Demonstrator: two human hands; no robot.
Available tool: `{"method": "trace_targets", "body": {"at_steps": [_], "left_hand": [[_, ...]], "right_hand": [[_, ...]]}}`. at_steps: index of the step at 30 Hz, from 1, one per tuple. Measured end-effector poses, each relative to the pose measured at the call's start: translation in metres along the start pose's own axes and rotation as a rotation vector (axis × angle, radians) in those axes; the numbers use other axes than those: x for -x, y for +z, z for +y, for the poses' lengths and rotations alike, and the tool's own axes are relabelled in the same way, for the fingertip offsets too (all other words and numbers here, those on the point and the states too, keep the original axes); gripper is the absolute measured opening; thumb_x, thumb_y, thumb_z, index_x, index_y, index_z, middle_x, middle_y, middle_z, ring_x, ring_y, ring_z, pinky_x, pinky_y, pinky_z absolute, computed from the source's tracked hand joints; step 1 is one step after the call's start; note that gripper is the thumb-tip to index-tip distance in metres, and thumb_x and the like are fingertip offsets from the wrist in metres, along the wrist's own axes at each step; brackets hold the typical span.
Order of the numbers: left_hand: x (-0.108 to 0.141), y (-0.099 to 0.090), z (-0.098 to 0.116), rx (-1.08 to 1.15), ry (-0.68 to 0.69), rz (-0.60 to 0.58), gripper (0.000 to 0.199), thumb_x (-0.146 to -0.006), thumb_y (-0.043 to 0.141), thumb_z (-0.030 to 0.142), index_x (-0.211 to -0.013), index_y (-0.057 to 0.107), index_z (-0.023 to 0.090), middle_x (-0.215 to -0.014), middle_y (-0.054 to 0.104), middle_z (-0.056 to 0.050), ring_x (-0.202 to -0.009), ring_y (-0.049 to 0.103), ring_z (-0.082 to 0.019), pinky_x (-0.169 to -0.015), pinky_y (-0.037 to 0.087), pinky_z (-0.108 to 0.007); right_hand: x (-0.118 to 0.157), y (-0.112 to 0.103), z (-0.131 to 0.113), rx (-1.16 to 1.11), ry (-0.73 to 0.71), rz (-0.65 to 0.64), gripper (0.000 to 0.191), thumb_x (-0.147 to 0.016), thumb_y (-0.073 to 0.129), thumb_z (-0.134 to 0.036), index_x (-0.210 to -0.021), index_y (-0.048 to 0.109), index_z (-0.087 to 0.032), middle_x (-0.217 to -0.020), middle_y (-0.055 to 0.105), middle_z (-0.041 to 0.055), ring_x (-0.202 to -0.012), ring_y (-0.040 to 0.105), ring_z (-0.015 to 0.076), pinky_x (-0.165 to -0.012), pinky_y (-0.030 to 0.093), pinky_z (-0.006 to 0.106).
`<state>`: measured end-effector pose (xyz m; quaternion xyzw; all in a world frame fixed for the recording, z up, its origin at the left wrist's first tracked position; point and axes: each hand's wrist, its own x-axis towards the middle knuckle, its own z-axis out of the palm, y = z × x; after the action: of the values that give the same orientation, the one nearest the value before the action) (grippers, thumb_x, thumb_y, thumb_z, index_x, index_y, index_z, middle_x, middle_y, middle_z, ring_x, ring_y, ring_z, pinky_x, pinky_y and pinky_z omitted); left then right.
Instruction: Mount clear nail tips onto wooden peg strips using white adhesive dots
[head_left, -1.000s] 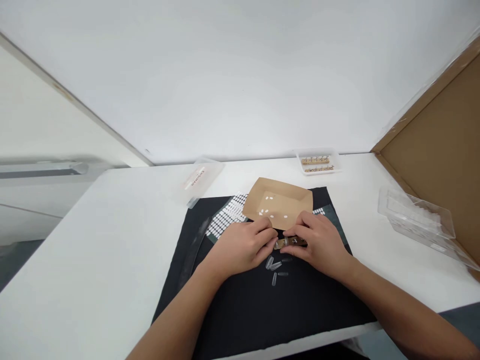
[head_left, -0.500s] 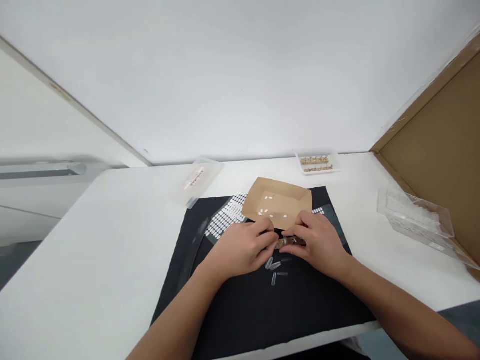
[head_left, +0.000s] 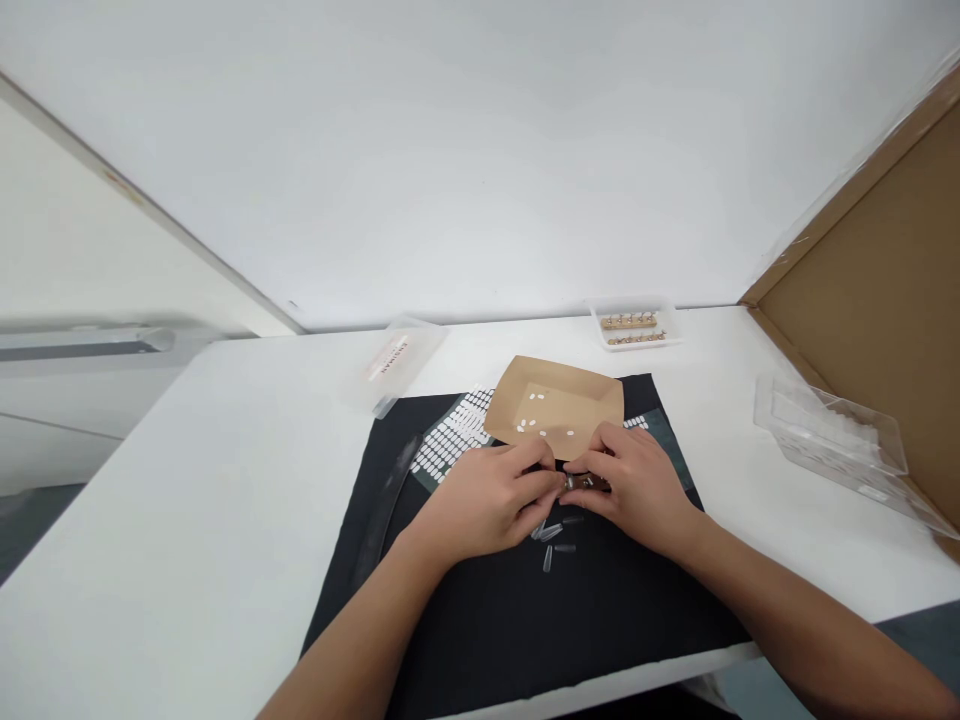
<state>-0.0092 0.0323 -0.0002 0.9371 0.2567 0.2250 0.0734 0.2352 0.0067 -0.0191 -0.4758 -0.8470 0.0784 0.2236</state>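
Observation:
My right hand [head_left: 636, 480] grips a small brown holder [head_left: 589, 482] with tiny metal parts on it, low over the black cloth [head_left: 480, 620]. Close against the holder's left end, my left hand [head_left: 499, 500] has its thumb and fingers pinched together; whatever lies between them is too small to make out. Just below the hands, several clear nail tips [head_left: 551, 532] are scattered on the cloth. A brown paper tray [head_left: 592, 397] with several small white ovals stands right behind the hands.
Sheets of white oval stickers [head_left: 459, 432] lie beside the paper tray. A dark curved file [head_left: 390, 500] is at left. Farther back are a labelled plastic sleeve [head_left: 405, 355] and a clear box [head_left: 671, 325] with two metal-topped strips. Clear containers [head_left: 832, 435] stand at right.
My left hand has moved slightly right, closer to my right hand, and now covers more of the holder's left end. My right hand stays almost still.

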Motion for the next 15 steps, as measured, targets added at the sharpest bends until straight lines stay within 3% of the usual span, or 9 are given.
{"method": "trace_targets", "body": {"at_steps": [9, 15], "left_hand": [[-0.0047, 0.0034, 0.0011, 0.06, 0.04, -0.03, 0.019, -0.104, 0.059, 0.02, -0.101, 0.078, 0.02, -0.101, 0.072, -0.006, -0.09, 0.068, -0.02, -0.074, 0.057, -0.032], [-0.0066, 0.0038, 0.0022, 0.034, 0.068, -0.06, 0.021, -0.105, 0.058, 0.022, -0.105, 0.078, 0.019, -0.102, 0.072, -0.008, -0.092, 0.065, -0.022, -0.077, 0.059, -0.036]], "right_hand": [[-0.0001, -0.0001, -0.0009, 0.027, -0.013, -0.001, 0.024, -0.093, 0.084, -0.046, -0.096, 0.078, -0.023, -0.091, 0.064, 0.0018, -0.083, 0.061, 0.0175, -0.074, 0.034, 0.033], [-0.0007, 0.0004, -0.0009, 0.031, -0.001, -0.013, 0.02, -0.092, 0.086, -0.04, -0.094, 0.076, -0.023, -0.092, 0.064, 0.0016, -0.085, 0.06, 0.0176, -0.075, 0.034, 0.033]]}}
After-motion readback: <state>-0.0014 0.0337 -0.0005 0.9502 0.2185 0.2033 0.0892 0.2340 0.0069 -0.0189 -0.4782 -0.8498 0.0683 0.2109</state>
